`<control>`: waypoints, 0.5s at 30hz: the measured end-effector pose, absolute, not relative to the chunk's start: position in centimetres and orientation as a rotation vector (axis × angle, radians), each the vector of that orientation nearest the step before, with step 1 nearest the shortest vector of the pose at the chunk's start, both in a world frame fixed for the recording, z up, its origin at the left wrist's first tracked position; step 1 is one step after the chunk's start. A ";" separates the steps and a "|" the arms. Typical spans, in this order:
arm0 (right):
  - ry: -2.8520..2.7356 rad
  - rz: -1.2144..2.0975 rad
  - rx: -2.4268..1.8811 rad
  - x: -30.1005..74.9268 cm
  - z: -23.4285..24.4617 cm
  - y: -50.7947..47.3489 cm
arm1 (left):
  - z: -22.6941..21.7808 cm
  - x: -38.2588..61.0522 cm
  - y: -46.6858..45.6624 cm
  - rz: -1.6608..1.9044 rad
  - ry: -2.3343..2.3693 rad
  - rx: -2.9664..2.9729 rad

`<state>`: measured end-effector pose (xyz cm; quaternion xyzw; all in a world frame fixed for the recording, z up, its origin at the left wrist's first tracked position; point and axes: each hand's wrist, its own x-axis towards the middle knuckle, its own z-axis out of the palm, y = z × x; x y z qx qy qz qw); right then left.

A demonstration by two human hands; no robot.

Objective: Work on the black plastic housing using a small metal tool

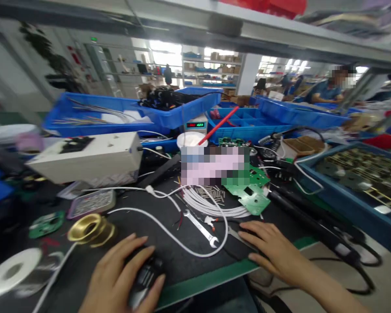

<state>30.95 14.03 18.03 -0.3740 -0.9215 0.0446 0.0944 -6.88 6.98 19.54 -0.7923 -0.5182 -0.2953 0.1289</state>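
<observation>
My left hand (117, 276) curls around a black object (146, 274) with pale markings near the front edge; its kind is unclear. My right hand (275, 252) rests at the mat's edge, fingers stretched out and apart. Its fingertips lie at a grey metal hand tool (236, 237), partly hidden beneath them. Between the hands are an open-ended wrench (202, 230) and a loop of white cable (169, 237). A small white connector (210, 221) lies above the wrench. Behind sit a coil of white cable (198, 202), loose metal pins (215, 193) and green circuit boards (247, 189).
A brass-coloured spool (91, 230), a white-flanged reel (14, 271) and a tray of small parts (91, 203) stand left. A white box (87, 158) is behind them. Blue bins line the back; a parts-filled blue crate (348, 208) is right. A shelf (195, 26) hangs overhead.
</observation>
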 end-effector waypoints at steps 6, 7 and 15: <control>-2.361 -0.055 -0.902 28.8 18.7 15.5 | 21.7 -4.3 5.4 -0.883 -1.757 -2.284; -2.321 -0.018 -0.895 27.5 19.3 16.3 | 21.7 -4.1 5.3 -0.944 -1.777 -2.270; -2.517 0.235 -0.535 12.5 22.7 22.5 | 19.8 -3.6 5.8 -1.171 -1.614 -2.143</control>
